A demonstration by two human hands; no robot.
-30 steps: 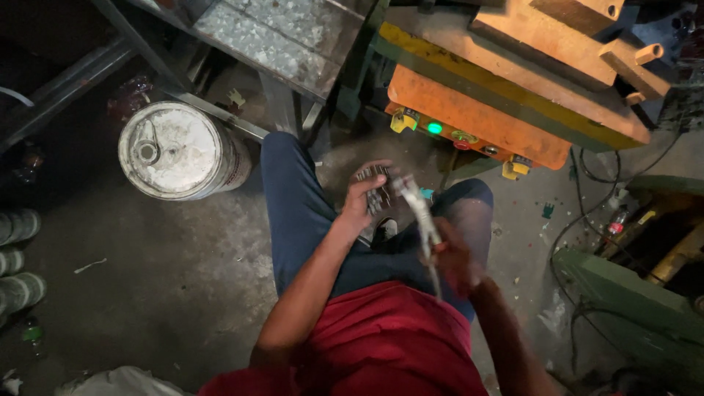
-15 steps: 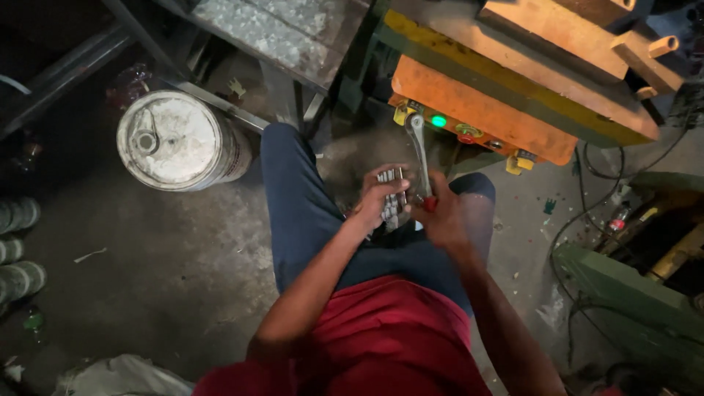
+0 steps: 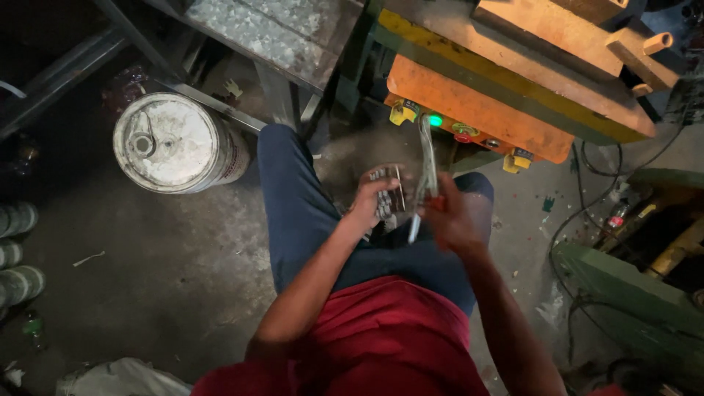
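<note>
Tongs point(image 3: 424, 172) in right grip point(image 3: 455, 220), metal pieces point(image 3: 387, 196) in left grip point(image 3: 370, 202)

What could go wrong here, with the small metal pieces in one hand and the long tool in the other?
1. The left hand holds the metal pieces over the lap; some may slip to the littered floor.
2. The right hand looks motion-blurred, so the tool might strike the left fingers.
3. The tool tip is near the orange machine with its green lamp lit; it might hit the buttons.
</note>
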